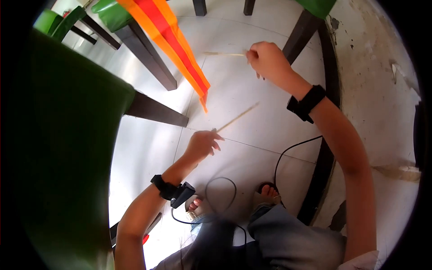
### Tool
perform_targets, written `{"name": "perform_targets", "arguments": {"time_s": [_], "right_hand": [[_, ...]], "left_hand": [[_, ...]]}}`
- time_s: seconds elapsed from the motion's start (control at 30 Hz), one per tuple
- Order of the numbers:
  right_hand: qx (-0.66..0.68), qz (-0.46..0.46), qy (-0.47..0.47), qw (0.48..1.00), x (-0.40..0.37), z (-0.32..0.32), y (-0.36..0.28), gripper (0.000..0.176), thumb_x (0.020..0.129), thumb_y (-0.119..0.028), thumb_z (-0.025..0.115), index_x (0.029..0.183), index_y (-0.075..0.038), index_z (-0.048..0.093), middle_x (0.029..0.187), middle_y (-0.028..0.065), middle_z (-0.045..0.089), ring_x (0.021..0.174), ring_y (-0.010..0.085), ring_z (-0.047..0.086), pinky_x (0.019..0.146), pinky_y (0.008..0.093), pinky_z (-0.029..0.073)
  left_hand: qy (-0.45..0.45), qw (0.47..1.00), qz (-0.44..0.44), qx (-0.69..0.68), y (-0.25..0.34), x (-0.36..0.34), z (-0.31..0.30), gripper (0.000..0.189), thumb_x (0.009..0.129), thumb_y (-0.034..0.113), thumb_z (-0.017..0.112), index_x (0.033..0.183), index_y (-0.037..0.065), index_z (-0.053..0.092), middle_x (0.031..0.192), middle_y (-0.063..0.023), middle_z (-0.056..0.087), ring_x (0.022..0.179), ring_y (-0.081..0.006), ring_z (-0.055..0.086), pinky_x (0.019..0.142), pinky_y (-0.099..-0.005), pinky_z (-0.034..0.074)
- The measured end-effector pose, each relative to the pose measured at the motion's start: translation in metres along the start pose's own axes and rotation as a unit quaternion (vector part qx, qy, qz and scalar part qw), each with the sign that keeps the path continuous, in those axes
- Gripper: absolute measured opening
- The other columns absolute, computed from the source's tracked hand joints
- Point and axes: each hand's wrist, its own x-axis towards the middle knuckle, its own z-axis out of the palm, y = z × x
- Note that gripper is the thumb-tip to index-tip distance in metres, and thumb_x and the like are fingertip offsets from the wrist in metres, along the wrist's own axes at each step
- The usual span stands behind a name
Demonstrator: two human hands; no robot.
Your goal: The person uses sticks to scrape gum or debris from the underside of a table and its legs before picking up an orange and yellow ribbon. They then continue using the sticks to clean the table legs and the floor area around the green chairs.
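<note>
My left hand (202, 146) pinches one end of a thin pale wooden stick (238, 116), which slants up and to the right. Higher up and to the right, my right hand (267, 60) is closed on a second thin pale stick (225, 54), pointing left and nearly level. The two sticks are apart. An orange and red strip (175, 40) comes in from the top edge and tapers to a point between the hands, touching neither. Its upper end is out of view, and the fingertip grips are partly hidden.
Green seats with dark legs (155, 108) stand at the left and top. A stained wall (373, 90) with a black baseboard (330, 76) runs along the right. Black cable (292, 146) loops over the tiled floor (243, 166) near my sandalled feet (270, 191).
</note>
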Motion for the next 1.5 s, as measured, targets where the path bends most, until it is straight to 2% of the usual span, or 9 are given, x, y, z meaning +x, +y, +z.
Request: {"name": "perform_targets", "arguments": {"time_s": [0.27,0.5,0.6,0.7,0.83,0.93,1.1,1.2,1.5], "right_hand": [[0.315,0.027,-0.041,0.948,-0.005,-0.008,-0.047,0.037,0.086,-0.025,0.04,0.075,0.003,0.062,0.055,0.0092,0.057,0.045,0.0145,0.054,0.045,0.0263,0.046],[0.295,0.022,-0.126,0.947,-0.015,0.004,-0.047,0.031,0.082,-0.024,0.047,0.078,0.003,0.063,0.058,0.0091,0.058,0.048,0.0152,0.054,0.049,0.0273,0.046],[0.404,0.144,-0.02,0.903,0.016,0.01,-0.021,0.031,0.084,-0.022,0.045,0.071,0.002,0.06,0.058,0.0094,0.058,0.047,0.016,0.053,0.047,0.0275,0.045],[0.578,0.18,0.212,0.768,0.041,-0.003,-0.016,0.027,0.083,-0.015,0.043,0.064,-0.001,0.054,0.057,0.0093,0.057,0.046,0.0166,0.054,0.044,0.0273,0.043],[0.655,-0.016,0.282,0.701,0.083,0.006,0.002,0.015,0.078,-0.002,0.04,0.066,-0.005,0.047,0.051,0.0051,0.049,0.036,0.015,0.041,0.035,0.028,0.034],[0.603,0.021,0.229,0.764,0.071,0.012,-0.019,0.025,0.083,-0.01,0.04,0.061,-0.003,0.049,0.055,0.0096,0.056,0.045,0.0165,0.054,0.043,0.0264,0.042],[0.306,-0.071,0.15,0.938,0.041,0.001,-0.024,0.024,0.085,-0.015,0.041,0.067,-0.003,0.051,0.053,0.0087,0.055,0.045,0.019,0.055,0.049,0.0316,0.043],[0.202,-0.134,0.292,0.925,0.052,0.02,0.008,0.029,0.088,-0.021,0.041,0.068,-0.002,0.051,0.051,0.0084,0.053,0.043,0.0184,0.054,0.047,0.0313,0.043],[0.33,0.12,0.08,0.933,-0.012,0.006,0.072,0.035,0.091,-0.025,0.038,0.07,-0.001,0.05,0.046,0.0059,0.047,0.039,0.0144,0.05,0.039,0.0271,0.039]], "left_hand": [[0.064,0.99,-0.078,-0.103,0.02,0.005,0.002,0.027,0.093,0.027,0.037,0.097,0.006,0.054,0.068,0.0016,0.05,0.056,-0.0051,0.042,0.05,-0.0177,0.033],[0.08,0.985,-0.038,-0.147,0.04,0.015,0.012,0.025,0.092,0.022,0.038,0.103,0.005,0.052,0.076,0.0001,0.051,0.061,-0.0065,0.043,0.053,-0.0186,0.036],[0.141,0.967,0.034,-0.21,0.07,0.041,0.015,0.026,0.089,0.02,0.041,0.108,0.005,0.051,0.079,-0.0017,0.051,0.061,-0.0072,0.042,0.054,-0.0186,0.036],[0.213,0.926,0.149,-0.275,0.115,0.061,0.021,0.025,0.09,0.018,0.039,0.108,0.004,0.05,0.079,-0.0027,0.052,0.057,-0.0072,0.041,0.052,-0.019,0.035],[0.279,0.867,0.316,-0.265,0.163,0.068,0.022,0.024,0.091,0.016,0.038,0.107,0.004,0.05,0.078,-0.0032,0.052,0.055,-0.0068,0.04,0.05,-0.0193,0.033],[0.307,0.843,0.351,-0.27,0.18,0.071,0.008,0.024,0.091,0.015,0.038,0.107,0.004,0.05,0.077,-0.0031,0.052,0.055,-0.0067,0.04,0.05,-0.0189,0.032],[0.308,0.862,0.362,-0.174,0.191,0.073,-0.009,0.026,0.088,0.016,0.038,0.101,0.0,0.054,0.062,-0.0013,0.049,0.049,-0.0065,0.036,0.049,-0.0201,0.033],[0.311,0.883,0.338,-0.101,0.197,0.076,-0.019,0.026,0.09,0.017,0.04,0.1,0.001,0.058,0.062,0.0027,0.046,0.051,-0.0048,0.038,0.048,-0.0181,0.031],[0.317,0.906,0.281,0.022,0.152,0.106,-0.042,0.026,0.087,0.016,0.042,0.09,0.0,0.063,0.051,-0.0008,0.047,0.042,-0.0073,0.042,0.042,-0.0229,0.035]]}}
